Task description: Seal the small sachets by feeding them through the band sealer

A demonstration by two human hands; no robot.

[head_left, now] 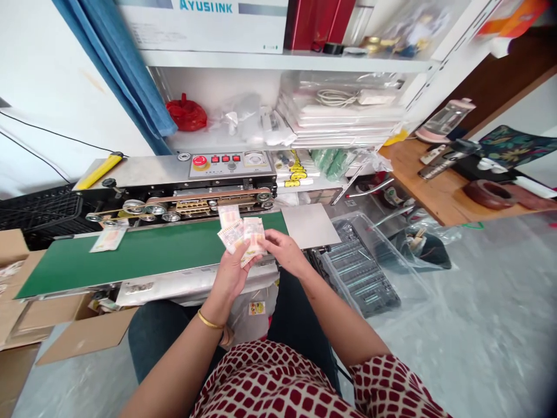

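Note:
My left hand (234,268) is closed around a few small printed packets (231,234), fanned out above the front of a green conveyor belt (174,255). At the right side of the fan, the fingers of my right hand (285,249) pinch the edge of another printed packet (253,229). One more packet (228,215) stands at the belts of the band sealing machine (230,174), just beyond my hands. Farther left, a packet (108,238) lies on the green belt with its top edge at the machine's rollers.
A metal plate (311,225) adjoins the belt's right end. Below it stands a clear plastic bin (374,273). Cardboard boxes (87,342) are at lower left, a wooden table (435,186) at right. Shelves (261,60) with bags and boxes rise behind the machine.

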